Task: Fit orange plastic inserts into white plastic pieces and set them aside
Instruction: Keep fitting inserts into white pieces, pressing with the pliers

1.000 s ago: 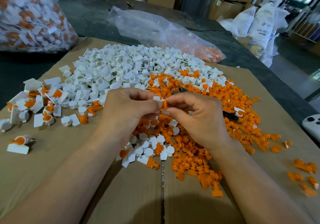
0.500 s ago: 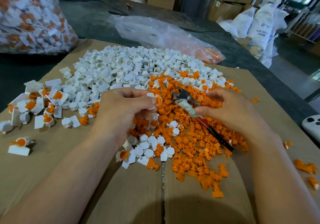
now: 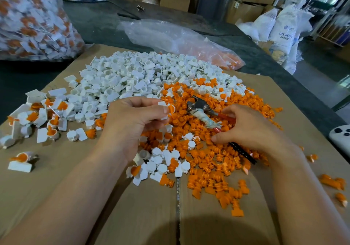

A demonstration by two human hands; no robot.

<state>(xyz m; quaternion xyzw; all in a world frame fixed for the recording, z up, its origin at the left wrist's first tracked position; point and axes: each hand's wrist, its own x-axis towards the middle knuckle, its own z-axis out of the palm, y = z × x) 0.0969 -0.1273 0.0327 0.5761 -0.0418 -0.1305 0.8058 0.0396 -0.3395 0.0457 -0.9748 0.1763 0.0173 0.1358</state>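
My left hand [image 3: 132, 123] pinches a white plastic piece with an orange insert in it [image 3: 169, 109], held above the heaps. My right hand [image 3: 250, 129] grips the red handles of a pair of pliers [image 3: 200, 110]; the metal head with taped neck lies over the orange inserts [image 3: 217, 161], pointing at the held piece. A heap of white pieces [image 3: 132, 78] spreads behind the hands. Finished white pieces with orange inserts [image 3: 45, 119] lie at the left on the cardboard [image 3: 132, 207].
A clear bag of finished pieces [image 3: 32, 19] stands at the far left. A clear bag with orange inserts [image 3: 189, 44] lies behind the heap. A white device [image 3: 341, 136] sits at the right edge. Sacks and cartons stand beyond the dark table.
My right hand has let go of the piece, moved right and picked up the pliers. My left hand keeps hold of the white piece with the orange insert now seated in it.
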